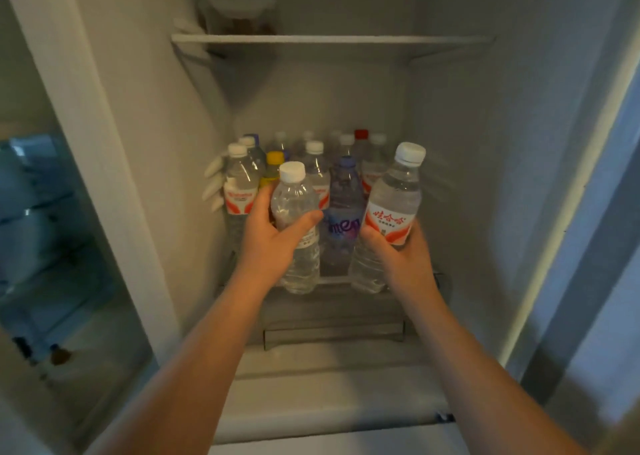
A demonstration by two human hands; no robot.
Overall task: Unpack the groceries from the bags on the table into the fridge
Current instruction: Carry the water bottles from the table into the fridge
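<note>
Left bottle point(294, 202) upright — right bottle point(394, 195) leans, cap rightward.

Clear glossy plastic bottles point(298, 226); matt white fridge wall point(450, 125), probably plastic.

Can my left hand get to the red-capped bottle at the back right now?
Probably not: the left hand grips a clear bottle, and the purple bottle and others stand before the red-capped bottle.

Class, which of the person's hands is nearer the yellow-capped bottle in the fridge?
Left. The left hand, gripping a clear bottle, is just in front of the yellow-capped bottle; the right hand, holding a red-labelled bottle, is farther right, beyond the purple bottle.
</note>
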